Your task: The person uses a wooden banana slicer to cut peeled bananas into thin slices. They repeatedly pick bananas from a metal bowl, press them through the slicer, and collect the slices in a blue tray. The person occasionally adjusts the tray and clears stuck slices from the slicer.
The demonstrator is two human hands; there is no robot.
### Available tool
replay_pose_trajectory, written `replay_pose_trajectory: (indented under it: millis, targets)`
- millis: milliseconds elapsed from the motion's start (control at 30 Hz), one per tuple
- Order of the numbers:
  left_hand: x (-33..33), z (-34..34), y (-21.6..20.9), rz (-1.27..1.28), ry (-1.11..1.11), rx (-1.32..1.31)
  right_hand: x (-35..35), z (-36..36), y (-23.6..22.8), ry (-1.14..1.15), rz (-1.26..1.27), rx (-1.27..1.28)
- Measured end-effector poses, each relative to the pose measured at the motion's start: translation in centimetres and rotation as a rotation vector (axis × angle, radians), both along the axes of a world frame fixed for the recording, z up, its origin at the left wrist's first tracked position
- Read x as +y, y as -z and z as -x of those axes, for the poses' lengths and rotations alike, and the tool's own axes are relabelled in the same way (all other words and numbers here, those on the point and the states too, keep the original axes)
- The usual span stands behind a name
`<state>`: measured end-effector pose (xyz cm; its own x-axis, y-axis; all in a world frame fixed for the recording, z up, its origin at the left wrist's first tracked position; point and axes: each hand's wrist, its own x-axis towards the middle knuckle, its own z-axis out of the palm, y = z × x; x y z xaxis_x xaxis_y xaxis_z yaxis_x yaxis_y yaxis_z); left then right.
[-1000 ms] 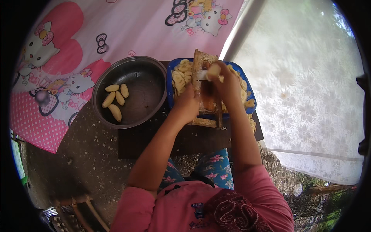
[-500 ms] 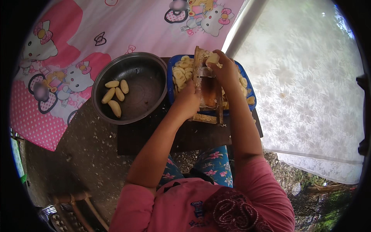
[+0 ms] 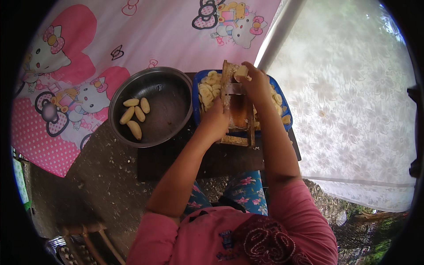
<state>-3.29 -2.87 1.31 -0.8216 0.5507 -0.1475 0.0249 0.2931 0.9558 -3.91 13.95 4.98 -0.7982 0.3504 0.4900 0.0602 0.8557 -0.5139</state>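
Observation:
A wooden-framed slicer (image 3: 236, 140) with a metal blade strip lies across a blue tub (image 3: 196, 102). My left hand (image 3: 215, 122) is closed around the slicer's left rail. Near its far end, my right hand (image 3: 257, 86) grips a pale piece of peeled banana (image 3: 241, 74) against the slicer bed. Thin banana slices (image 3: 206, 92) fill the tub on both sides of the frame. The fingers of my right hand hide part of the piece.
Left of the tub stands a wide dark metal bowl (image 3: 115, 133) with several peeled bananas (image 3: 134, 130) in it. Both containers rest on a dark low table (image 3: 154, 167). A pink printed cloth (image 3: 168, 35) hangs behind, and a white lace curtain (image 3: 349, 119) hangs at the right.
The view has shifted slightly, so the scene sits a little lower. My right hand keeps the banana piece near the slicer's far end; my left hand stays on the rail.

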Motion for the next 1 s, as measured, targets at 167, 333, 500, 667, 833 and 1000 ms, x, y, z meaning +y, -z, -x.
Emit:
replay_pose_trajectory:
  millis: [167,333,500,667,833,1000]
  targets:
    - [0.4,0.1,0.8,0.003,-0.040,0.009,-2.5,-8.1,1.9,-0.091,-0.121,-0.105]
    - [-0.2,-0.6,0.9,0.004,-0.002,0.043,-0.6,-3.4,2.3,-0.074,-0.036,0.039]
    - [-0.5,-0.9,-0.9,-0.016,-0.001,-0.007,-0.6,-2.6,0.4,-0.030,0.025,-0.017]
    - [-0.3,-1.1,-0.6,-0.064,-0.036,-0.019,-4.2,-10.3,1.0,-0.062,-0.081,-0.154]
    - [-0.5,-1.1,-0.2,-0.038,0.013,-0.009,0.9,-0.9,1.3,-0.029,0.068,0.032]
    - [-0.4,-1.0,-0.7,-0.049,0.006,0.001,-0.9,-4.7,0.6,-0.048,-0.159,-0.004]
